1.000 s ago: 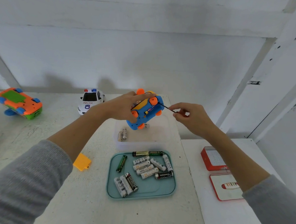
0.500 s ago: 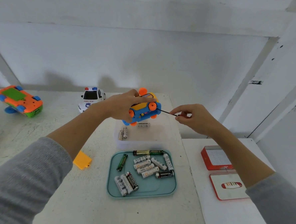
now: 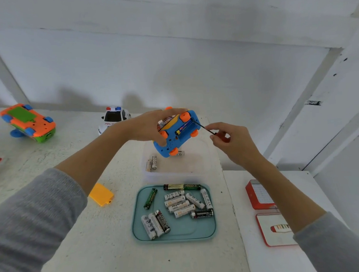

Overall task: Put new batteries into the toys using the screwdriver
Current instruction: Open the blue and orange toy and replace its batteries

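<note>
Mid-frame, left hand (image 3: 150, 127) grips the blue toy car (image 3: 175, 134) above the clear tub (image 3: 176, 169); right hand (image 3: 231, 141) pinches the screwdriver (image 3: 205, 128), tip at the open battery bay's edge.

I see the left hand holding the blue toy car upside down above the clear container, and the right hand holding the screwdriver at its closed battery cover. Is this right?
Not quite. The head view shows the battery compartment open, a battery visible inside, not covered. The rest holds: the left hand holds the blue toy car upside down above the clear container, and the right hand holds the screwdriver at it.
</note>
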Available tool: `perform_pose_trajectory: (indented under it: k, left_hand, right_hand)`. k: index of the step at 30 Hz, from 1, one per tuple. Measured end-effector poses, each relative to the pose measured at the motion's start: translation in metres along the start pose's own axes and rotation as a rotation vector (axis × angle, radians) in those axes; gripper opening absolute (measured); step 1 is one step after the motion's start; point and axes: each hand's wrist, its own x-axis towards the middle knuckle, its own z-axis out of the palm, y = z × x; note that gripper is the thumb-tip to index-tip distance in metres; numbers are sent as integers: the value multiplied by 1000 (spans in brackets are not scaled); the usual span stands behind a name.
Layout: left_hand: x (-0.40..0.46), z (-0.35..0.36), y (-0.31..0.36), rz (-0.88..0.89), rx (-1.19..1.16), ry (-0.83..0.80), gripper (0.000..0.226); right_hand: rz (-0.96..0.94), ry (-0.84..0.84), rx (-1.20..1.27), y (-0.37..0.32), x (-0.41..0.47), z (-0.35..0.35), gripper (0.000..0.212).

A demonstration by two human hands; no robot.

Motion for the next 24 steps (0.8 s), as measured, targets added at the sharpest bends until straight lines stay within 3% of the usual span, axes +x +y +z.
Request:
perform_pose_trajectory:
  k: [7, 14, 20, 24]
  left_hand:
    - [-11, -3, 4, 9, 74, 0, 95]
    - [-12, -8, 5, 20, 336, -30, 94]
    - [-10, -8, 6, 1, 471, -67, 93]
    - [-12, -7, 1, -39, 346, -21, 96]
  right_hand:
    - [105, -186, 219, -7, 7, -19, 20]
    - [93, -282, 110, -5, 10, -22, 19]
    - [71, -296, 53, -3, 5, -16, 18]
    - [38, -155, 18, 5, -1, -8, 21]
